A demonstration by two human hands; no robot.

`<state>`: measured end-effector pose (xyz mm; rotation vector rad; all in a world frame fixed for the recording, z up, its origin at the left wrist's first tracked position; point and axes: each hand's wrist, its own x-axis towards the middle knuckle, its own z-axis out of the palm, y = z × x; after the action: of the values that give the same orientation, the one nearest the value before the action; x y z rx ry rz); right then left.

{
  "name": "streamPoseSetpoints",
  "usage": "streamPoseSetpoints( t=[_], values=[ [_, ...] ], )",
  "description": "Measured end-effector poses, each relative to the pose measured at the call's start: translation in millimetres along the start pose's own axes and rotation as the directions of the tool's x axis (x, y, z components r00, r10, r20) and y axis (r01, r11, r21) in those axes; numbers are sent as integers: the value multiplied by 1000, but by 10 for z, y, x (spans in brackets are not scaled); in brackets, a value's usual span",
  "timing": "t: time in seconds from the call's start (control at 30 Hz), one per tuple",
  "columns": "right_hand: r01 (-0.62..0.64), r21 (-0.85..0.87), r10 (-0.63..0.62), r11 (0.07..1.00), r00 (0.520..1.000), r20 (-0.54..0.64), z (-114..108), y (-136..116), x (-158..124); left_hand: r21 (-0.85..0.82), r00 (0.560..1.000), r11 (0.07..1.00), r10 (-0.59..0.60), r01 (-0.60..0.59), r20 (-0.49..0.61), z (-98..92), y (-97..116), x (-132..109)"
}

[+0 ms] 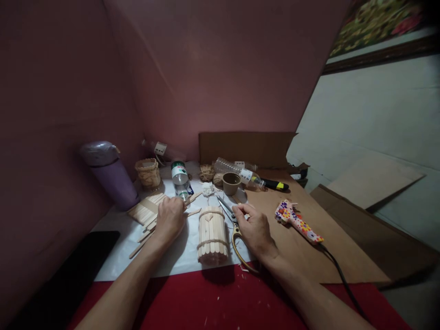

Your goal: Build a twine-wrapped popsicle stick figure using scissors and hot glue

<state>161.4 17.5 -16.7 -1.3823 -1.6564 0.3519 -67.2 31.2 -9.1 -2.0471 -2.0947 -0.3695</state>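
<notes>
My left hand (pixel 171 215) is closed over the edge of a pile of wooden craft sticks (pixel 146 213), near the neck of a clear plastic bottle (pixel 179 178). Stick ends poke out past its fingers; whether it grips one is hidden. My right hand (pixel 254 229) has thumb and forefinger pinched together above the scissors (pixel 235 229), and anything between the fingertips is too small to make out. Between the hands lies a cylinder covered in craft sticks (pixel 212 233), with two twine bands and a small wooden heart on it.
A flowered glue gun (pixel 299 222) with a black cord lies on cardboard (pixel 330 261) at right. Behind are a brown cup (pixel 231 184), twine balls (pixel 206 173), another bottle (pixel 237 172) and a black-yellow cutter (pixel 275 184). A purple tumbler (pixel 112 176) and a decorated pot (pixel 148 174) stand left.
</notes>
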Motion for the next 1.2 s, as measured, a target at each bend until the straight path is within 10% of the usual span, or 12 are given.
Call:
streamPoseSetpoints(
  t=[0.57, 1.0, 1.2],
  values=[
    [-8, 4, 8, 1000, 999, 46, 10, -23, -23, 44, 941, 961, -258, 274, -218, 27, -26, 231],
    [26, 3, -26, 1000, 998, 56, 8, -36, -41, -8, 940, 965, -256, 261, -225, -39, 47, 297],
    [46, 5, -46, 999, 997, 62, 25, -39, -43, -103, 914, 947, -321, 305, -249, -347, -113, 545]
  ],
)
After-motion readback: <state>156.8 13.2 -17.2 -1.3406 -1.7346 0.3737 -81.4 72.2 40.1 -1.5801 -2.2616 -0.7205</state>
